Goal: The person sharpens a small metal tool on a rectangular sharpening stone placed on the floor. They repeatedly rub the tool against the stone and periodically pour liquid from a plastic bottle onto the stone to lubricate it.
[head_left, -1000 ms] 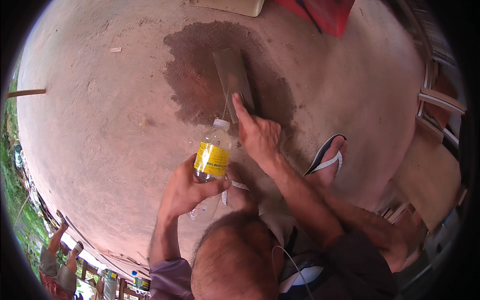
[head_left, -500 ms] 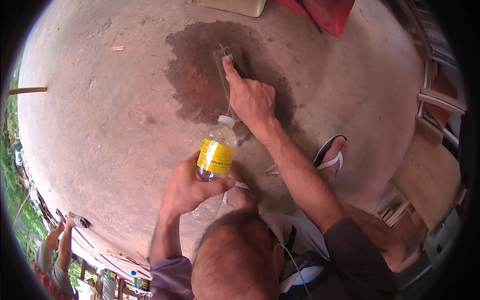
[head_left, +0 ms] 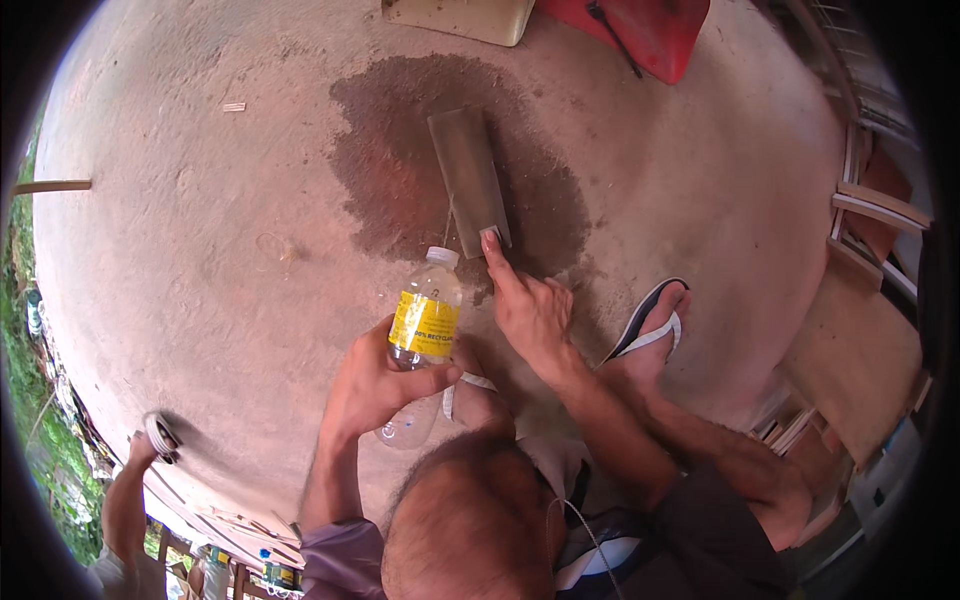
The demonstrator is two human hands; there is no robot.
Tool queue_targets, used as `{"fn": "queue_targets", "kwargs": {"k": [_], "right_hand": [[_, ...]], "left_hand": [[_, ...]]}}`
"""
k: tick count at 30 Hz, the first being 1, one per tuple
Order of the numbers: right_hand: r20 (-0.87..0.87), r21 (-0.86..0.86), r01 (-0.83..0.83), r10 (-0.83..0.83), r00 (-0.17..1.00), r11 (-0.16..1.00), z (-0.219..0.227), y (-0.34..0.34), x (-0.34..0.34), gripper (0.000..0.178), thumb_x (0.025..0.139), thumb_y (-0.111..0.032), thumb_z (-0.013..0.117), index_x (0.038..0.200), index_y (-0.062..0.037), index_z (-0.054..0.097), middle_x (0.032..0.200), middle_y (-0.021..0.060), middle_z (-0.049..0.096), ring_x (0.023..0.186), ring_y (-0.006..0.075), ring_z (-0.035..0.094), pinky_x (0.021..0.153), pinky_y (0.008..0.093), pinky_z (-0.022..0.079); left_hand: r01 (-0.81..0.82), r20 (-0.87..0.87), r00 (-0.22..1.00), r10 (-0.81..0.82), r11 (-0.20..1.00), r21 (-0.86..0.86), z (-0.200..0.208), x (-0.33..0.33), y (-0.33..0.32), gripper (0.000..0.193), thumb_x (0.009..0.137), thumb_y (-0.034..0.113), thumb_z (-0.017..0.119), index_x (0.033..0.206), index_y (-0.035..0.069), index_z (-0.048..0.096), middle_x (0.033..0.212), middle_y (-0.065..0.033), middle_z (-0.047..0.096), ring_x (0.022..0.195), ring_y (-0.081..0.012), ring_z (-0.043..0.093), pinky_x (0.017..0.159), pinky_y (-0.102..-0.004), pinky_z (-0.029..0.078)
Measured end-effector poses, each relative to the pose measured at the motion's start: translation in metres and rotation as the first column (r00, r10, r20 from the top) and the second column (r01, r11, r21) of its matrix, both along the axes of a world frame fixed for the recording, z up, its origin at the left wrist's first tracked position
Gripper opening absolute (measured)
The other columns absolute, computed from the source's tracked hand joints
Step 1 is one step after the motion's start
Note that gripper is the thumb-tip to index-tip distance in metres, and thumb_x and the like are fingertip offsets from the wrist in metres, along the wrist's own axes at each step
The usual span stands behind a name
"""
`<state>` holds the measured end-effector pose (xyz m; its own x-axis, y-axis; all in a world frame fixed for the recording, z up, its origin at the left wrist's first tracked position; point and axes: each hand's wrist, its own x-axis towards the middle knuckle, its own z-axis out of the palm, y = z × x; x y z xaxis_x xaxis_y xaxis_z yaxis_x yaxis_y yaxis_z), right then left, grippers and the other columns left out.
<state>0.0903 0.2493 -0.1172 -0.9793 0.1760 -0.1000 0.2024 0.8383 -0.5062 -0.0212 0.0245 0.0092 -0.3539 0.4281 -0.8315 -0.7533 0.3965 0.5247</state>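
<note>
The left hand (head_left: 375,385) is wrapped around a clear plastic bottle (head_left: 425,325) with a yellow label. Its thumb goes across the front of the bottle, and the other fingers go around the far side. The bottle leans, with its white top pointing up and away from this grip. A thin line of water (head_left: 449,222) goes from the white top to the flat, grey-brown rectangular slab (head_left: 466,170).

The slab lies on the ground past the bottle, ahead of the left hand's grip and a little to its right. The right hand (head_left: 532,310) is just beside the near end of the slab. Its pointing finger is stretched out straight, and the tip is on that near end. A small pale bit (head_left: 488,234) shows at the fingertip, but it is too little to tell what it is. The other fingers are curled in, and I cannot tell if they hold anything.

All around the slab, ahead of both hands, is a dark wet patch (head_left: 385,150) on the pinkish floor (head_left: 230,250). Farther ahead, past the wet patch, are a cream plastic tub (head_left: 480,18) and a red plastic thing (head_left: 665,45) with a black stick-like part on it. To the right of the right hand is a foot in a dark flip-flop (head_left: 645,320) with a white strap.
</note>
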Motion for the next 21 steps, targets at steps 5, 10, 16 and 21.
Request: {"fn": "queue_targets", "kwargs": {"k": [5,10,16,21], "right_hand": [[-0.001,0.118,-0.071,0.072,0.997,0.990,0.001,0.018,-0.109,0.078,0.093,-0.013,0.076,0.167,-0.0207,0.052,0.069,0.0117,0.074,0.056,0.0289,0.073,0.060,0.0457,0.059],[0.080,0.128,-0.065,0.055,0.995,0.990,0.013,-0.002,-0.039,0.067,0.098,-0.013,0.075,0.162,-0.0212,0.058,0.068,0.0118,0.073,0.055,0.0295,0.072,0.058,0.0424,0.057],[-0.005,0.184,-0.063,0.065,0.998,0.981,-0.002,0.017,-0.134,0.069,0.097,-0.014,0.076,0.164,-0.0198,0.056,0.068,0.0115,0.074,0.055,0.0291,0.072,0.056,0.0427,0.057],[0.042,0.100,-0.062,0.058,0.997,0.993,0.010,-0.003,-0.050,0.061,0.101,-0.015,0.072,0.160,-0.0170,0.059,0.068,0.0117,0.072,0.056,0.0320,0.072,0.056,0.0445,0.057]], "left_hand": [[0.020,-0.014,1.000,-0.019,0.999,0.028,-0.009,0.001,0.012,0.068,0.080,0.029,0.096,0.131,-0.007,0.069,0.109,-0.0125,0.079,0.099,-0.0169,0.074,0.090,-0.0348,0.059],[0.004,-0.053,0.999,-0.003,1.000,0.018,0.000,-0.005,0.006,0.070,0.080,0.030,0.096,0.132,-0.007,0.068,0.110,-0.0129,0.079,0.099,-0.0179,0.074,0.091,-0.0357,0.059],[0.030,-0.047,0.998,-0.029,1.000,0.005,-0.003,-0.001,0.019,0.072,0.080,0.032,0.096,0.133,-0.008,0.068,0.108,-0.0132,0.079,0.099,-0.0184,0.074,0.091,-0.0361,0.059],[0.055,-0.049,0.997,-0.056,0.998,-0.036,0.000,-0.004,0.005,0.074,0.080,0.033,0.096,0.133,-0.009,0.068,0.109,-0.0144,0.080,0.099,-0.0192,0.075,0.091,-0.0367,0.059]]}}
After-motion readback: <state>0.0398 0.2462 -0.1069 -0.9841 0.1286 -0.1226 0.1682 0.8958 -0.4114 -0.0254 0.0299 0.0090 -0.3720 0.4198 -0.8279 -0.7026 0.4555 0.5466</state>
